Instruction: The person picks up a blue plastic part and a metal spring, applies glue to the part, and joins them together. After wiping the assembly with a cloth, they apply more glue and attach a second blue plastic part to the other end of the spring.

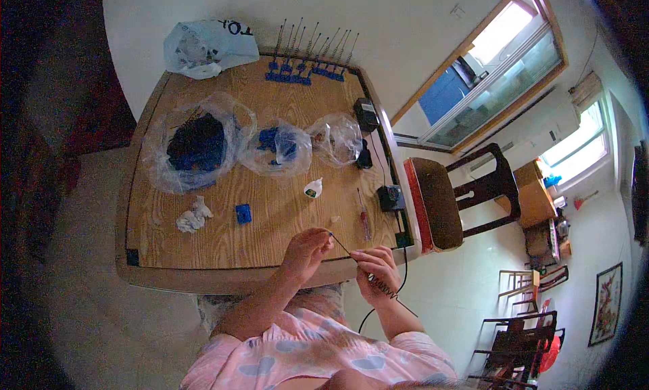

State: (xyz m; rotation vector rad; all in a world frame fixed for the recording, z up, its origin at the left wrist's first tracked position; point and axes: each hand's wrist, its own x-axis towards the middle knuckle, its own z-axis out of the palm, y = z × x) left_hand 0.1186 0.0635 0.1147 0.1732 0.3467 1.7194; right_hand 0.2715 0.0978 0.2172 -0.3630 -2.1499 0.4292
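"Pink shirt (287, 349) with grey spots is closest. What are the person's hands doing?"

"The left hand (305, 251) pinches one end of a thin black wire (342, 244). The right hand (375, 267) grips it lower down, and its curly part (382, 286) sits by that wrist."

"Where is the wire?"

"Up over the near edge of the table (284, 214). A screwdriver (366, 222) lies just past the right hand. A blue block (243, 214) sits off to the left."
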